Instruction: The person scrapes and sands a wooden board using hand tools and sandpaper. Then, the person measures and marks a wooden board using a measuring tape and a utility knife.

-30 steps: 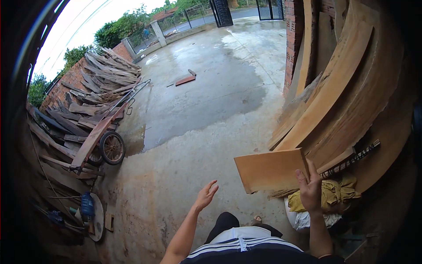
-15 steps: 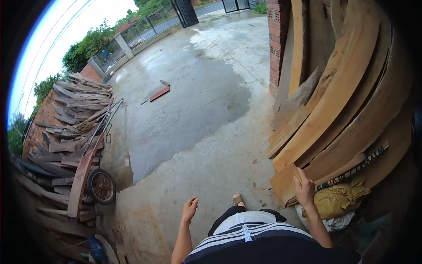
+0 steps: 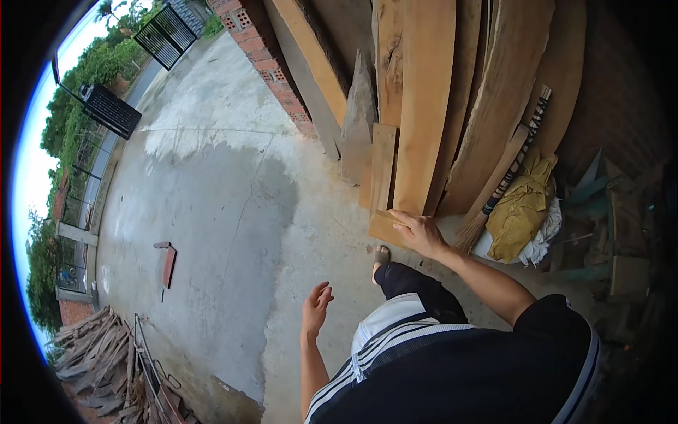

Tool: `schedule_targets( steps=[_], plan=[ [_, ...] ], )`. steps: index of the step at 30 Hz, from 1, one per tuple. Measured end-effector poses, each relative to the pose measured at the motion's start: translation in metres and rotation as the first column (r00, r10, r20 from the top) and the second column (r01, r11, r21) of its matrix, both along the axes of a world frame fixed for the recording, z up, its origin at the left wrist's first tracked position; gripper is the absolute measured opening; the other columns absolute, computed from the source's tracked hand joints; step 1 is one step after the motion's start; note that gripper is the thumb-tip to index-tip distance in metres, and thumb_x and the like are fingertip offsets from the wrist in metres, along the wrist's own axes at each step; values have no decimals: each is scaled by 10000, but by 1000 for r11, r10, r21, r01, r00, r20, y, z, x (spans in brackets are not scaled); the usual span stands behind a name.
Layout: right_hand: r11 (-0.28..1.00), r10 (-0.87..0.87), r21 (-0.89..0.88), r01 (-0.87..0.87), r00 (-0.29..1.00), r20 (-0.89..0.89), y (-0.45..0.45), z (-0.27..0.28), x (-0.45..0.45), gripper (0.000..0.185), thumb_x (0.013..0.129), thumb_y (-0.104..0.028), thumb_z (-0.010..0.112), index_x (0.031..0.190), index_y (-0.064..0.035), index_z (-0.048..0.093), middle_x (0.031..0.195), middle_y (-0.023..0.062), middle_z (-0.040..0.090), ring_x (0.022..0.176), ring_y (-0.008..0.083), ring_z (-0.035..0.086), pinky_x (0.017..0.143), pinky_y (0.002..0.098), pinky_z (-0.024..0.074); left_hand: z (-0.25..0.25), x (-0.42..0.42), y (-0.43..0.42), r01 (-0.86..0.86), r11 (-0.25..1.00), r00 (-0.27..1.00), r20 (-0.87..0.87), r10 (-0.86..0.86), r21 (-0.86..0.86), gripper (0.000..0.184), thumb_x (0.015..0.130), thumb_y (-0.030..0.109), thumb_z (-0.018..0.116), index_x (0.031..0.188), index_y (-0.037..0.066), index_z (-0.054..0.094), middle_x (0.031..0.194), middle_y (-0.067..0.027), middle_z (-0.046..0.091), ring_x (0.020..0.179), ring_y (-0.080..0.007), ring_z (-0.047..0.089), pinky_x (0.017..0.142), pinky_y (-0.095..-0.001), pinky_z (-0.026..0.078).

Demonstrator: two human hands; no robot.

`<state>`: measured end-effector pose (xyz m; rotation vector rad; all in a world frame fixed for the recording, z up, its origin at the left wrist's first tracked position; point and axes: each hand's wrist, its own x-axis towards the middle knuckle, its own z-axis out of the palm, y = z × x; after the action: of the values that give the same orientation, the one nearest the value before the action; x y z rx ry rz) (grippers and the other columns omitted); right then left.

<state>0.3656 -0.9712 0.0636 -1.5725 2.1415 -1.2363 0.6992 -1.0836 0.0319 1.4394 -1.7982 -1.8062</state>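
Item one: short board (image 3: 386, 230). Plain, pale brown wood. Located low in front of me, just beside the foot of the leaning planks (image 3: 426, 92), above or on the concrete floor (image 3: 311, 233); whether its lower end touches the floor or the planks, I cannot tell.

Handling, by my judgement: stiff, no bend to expect; moderate weight, manageable in one hand; not fragile, though corners may chip. Surface likely dry and fairly sure to hold, with some risk of splinters along sawn edges. Best hold: across an edge near mid-length, thumb on one face, fingers on the other, so that it does not swing or twist. A hold at one end would let the far end drop.

Item two: right grip (image 3: 421, 234). Clamped on the short board at its upper edge, fingers over the wood, parted only about as far as the board is thick. Thumb contact is partly hidden from me.

Item three: left grip (image 3: 317, 308). Apart, fingers loosely curled, nothing held; over the floor, away from the wood.

Item four, nearby: broom (image 3: 523, 146), with a dark-wrapped handle, slanted against the planks; yellow cloth (image 3: 521, 212), crumpled, on a white sack (image 3: 548, 234); sandalled foot (image 3: 381, 256), just below the short board.
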Motion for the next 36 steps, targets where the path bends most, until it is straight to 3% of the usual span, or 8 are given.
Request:
schedule_targets(
  steps=[10, 12, 16, 19, 20, 22, 28, 36],
  plan=[
    [994, 94, 40, -102, 982, 166, -165, -66, -18, 328, 877, -85, 628, 1204, -69, 614, 1090, 140, 695, 925, 315, 693, 772, 408, 571, -3, -39, -130, 147, 988, 946, 284, -155, 51, 445, 953, 219, 626, 1356, 64, 517, 1135, -162, 671, 879, -217, 695, 781, -323, 540],
    [963, 198, 156, -221, 968, 152, -188, -58, -26, 319, 886, -77, 606, 1205, -91, 612, 1099, 115, 697, 940, 312, 690, 778, 420, 571, 8, -83, -159, 249, 948, 936, 299, -184, -199, 581, 901, 157, 682, 1423, 88, 437, 1202, -169, 637, 990, -267, 671, 858, -368, 533],
    [967, 249, -72, -243, 963, 98, -239, -68, -24, 312, 863, -80, 583, 1171, -114, 622, 1031, 86, 703, 923, 301, 689, 758, 420, 569, 41, -192, -222, 546, 353, 833, 450, -321, -760, 756, 754, 75, 760, 1429, 123, 424, 1213, -170, 619, 1211, -376, 530, 929, -420, 506],
    [983, 182, -4, -182, 980, 86, -265, -51, -28, 210, 864, -73, 555, 1062, -94, 622, 966, 83, 696, 883, 295, 690, 730, 421, 566, 18, -245, -287, 673, 166, 674, 505, -540, -721, 610, 730, 61, 762, 1304, 110, 562, 1142, -150, 651, 1114, -345, 602, 879, -405, 525],
    [986, 162, 30, -163, 986, 39, -274, -51, -31, 170, 867, -72, 548, 1021, -88, 617, 951, 83, 693, 867, 294, 691, 719, 420, 564, 23, -262, -303, 803, 375, 593, 557, -582, -464, 464, 731, 98, 767, 1180, 121, 650, 994, -128, 704, 949, -321, 674, 798, -395, 546],
    [996, 59, 62, -63, 997, 56, -292, -49, -48, 109, 858, -86, 559, 960, -70, 596, 924, 82, 684, 864, 296, 685, 713, 422, 557, 11, -285, -340, 856, 243, 493, 579, -650, -456, 431, 767, 190, 754, 1180, 172, 634, 882, -87, 722, 810, -318, 694, 753, -425, 551],
    [946, -315, 130, 296, 934, 169, -355, -57, -62, 318, 874, -73, 590, 1191, -65, 570, 980, 119, 686, 908, 314, 668, 768, 414, 536, -38, -360, -437, 904, -30, 255, 594, -763, -426, 467, 760, 218, 759, 1207, 181, 628, 839, -119, 714, 774, -338, 690, 681, -432, 550],
    [677, -723, 436, 593, 646, 244, -376, -134, -131, 284, 909, -114, 546, 1186, -53, 569, 943, 182, 681, 858, 375, 663, 731, 440, 517, -103, -451, -543, 919, 95, 247, 370, -896, -384, 217, 775, 199, 765, 990, 184, 753, 775, -81, 711, 677, -256, 690, 616, -338, 531]
  ],
)
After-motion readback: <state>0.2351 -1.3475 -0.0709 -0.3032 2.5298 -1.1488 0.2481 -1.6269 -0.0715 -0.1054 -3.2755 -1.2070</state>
